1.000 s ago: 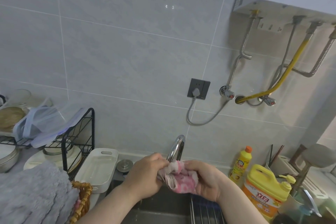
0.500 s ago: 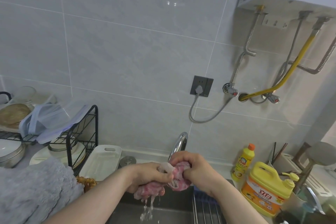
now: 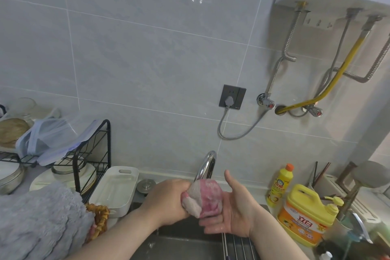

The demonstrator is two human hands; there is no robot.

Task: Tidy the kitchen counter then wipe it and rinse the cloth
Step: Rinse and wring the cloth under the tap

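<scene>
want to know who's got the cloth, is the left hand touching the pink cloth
Touching. The head view shows the left hand with its fingers curled round the pale end of the pink cloth, no gap between them.

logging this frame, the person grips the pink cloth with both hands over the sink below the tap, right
Not quite. Only the left hand grips the pink cloth; the right hand is open beside it, palm up and fingers straight. The rest holds: the cloth is over the sink, below the tap. The head view shows it.
</scene>
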